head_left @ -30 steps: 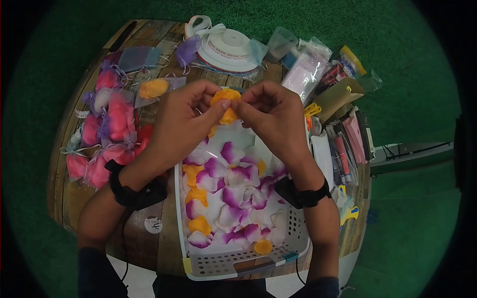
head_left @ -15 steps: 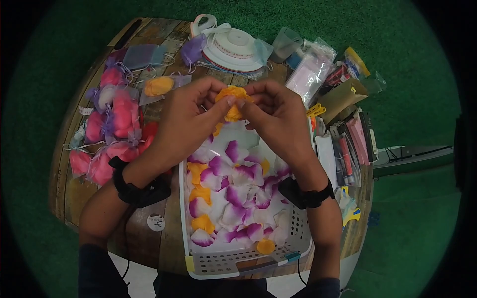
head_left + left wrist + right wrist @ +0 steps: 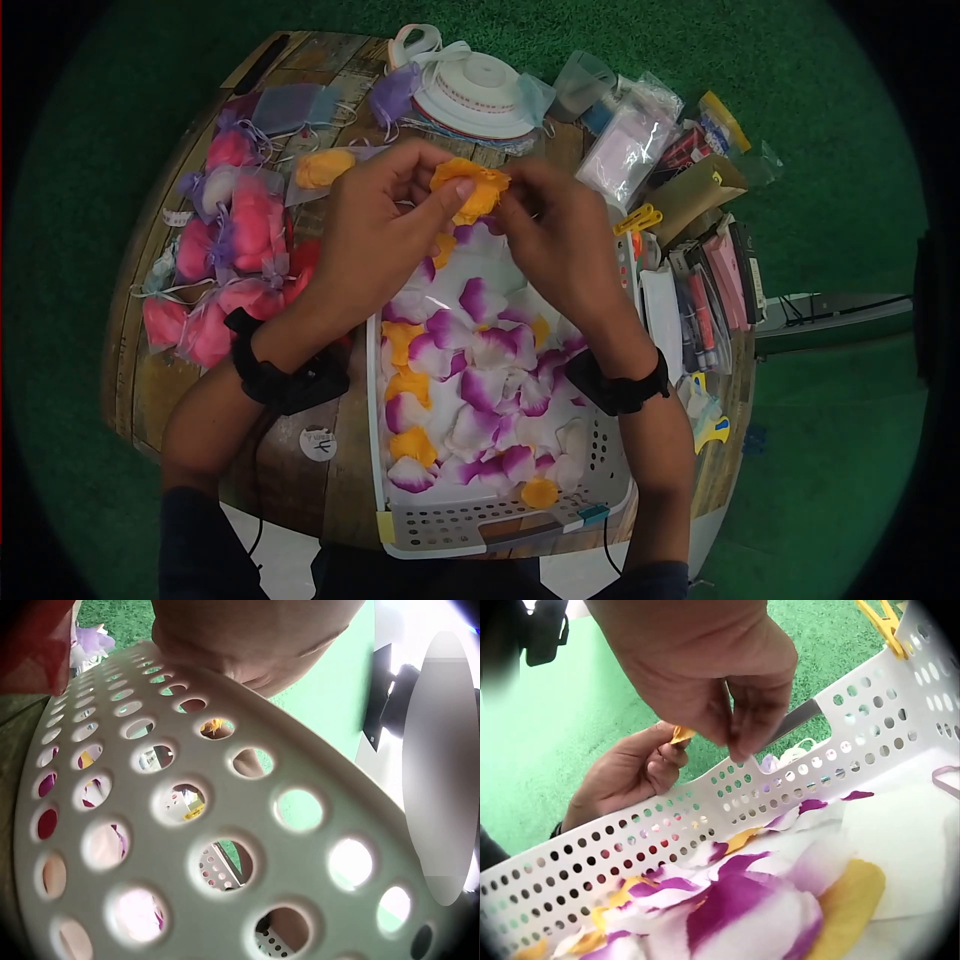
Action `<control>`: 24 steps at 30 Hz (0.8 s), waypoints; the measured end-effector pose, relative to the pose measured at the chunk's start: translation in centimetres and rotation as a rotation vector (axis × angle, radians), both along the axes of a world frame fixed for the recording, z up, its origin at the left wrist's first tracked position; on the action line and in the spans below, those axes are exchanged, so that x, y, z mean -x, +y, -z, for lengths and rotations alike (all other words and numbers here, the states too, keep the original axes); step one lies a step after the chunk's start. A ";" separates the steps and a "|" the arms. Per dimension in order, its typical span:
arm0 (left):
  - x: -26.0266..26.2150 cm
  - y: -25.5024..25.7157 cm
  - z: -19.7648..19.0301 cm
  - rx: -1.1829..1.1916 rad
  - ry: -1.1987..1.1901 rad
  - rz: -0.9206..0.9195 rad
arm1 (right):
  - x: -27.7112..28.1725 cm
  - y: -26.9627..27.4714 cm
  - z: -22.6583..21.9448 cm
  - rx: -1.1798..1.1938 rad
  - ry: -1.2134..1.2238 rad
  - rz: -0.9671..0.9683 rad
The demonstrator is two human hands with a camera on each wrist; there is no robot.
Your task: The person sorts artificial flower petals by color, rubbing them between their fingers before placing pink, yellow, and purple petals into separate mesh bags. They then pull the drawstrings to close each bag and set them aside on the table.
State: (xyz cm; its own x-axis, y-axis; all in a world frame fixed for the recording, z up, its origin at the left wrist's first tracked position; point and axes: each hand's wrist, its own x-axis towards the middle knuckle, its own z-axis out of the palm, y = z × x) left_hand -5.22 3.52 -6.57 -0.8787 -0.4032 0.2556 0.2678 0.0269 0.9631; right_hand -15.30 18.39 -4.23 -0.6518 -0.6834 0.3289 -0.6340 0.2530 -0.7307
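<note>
Orange artificial petals (image 3: 472,190), bunched together, are pinched between the thumb and fingers of my left hand (image 3: 385,215) above the far end of a white plastic basket (image 3: 450,540). My right hand (image 3: 560,245) is at their right edge with its fingers curled. In the right wrist view its fingertips (image 3: 739,752) come together a little apart from the orange petal (image 3: 681,735); whether they grip a petal I cannot tell. Purple-and-white petals (image 3: 480,390) and a few orange ones (image 3: 410,445) lie scattered inside the basket. The basket's perforated side (image 3: 172,840) fills much of the left wrist view.
Filled pink organza bags (image 3: 258,225) crowd the wooden table's left side, near a bag of orange petals (image 3: 325,168). Ribbon rolls (image 3: 480,90) and a clear cup (image 3: 583,85) stand at the back. Plastic packets (image 3: 630,150), a yellow clip (image 3: 638,218) and stationery (image 3: 705,300) line the right.
Both hands pinched the orange petals between them earlier. Now the right fingers have shifted to the petals' right edge, and the petals show wider in the left hand.
</note>
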 end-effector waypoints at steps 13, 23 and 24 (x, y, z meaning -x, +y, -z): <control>0.1 -0.6 -0.3 -0.012 -0.001 -0.016 | -0.1 -2.5 3.9 -0.483 0.536 -0.272; 0.2 -0.8 0.2 0.009 0.053 -0.015 | 0.6 -2.5 1.4 -0.151 0.513 -0.116; 0.1 -0.7 0.1 -0.015 0.059 0.001 | 1.0 -2.2 0.8 -0.152 0.526 -0.135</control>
State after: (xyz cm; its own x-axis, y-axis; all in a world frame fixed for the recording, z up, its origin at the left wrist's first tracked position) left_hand -5.36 2.80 -6.62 -0.8627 -0.4065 0.3009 0.3240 0.0125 0.9460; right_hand -16.26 16.17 -4.98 -0.3302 -0.8145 0.4770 -0.9371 0.2224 -0.2689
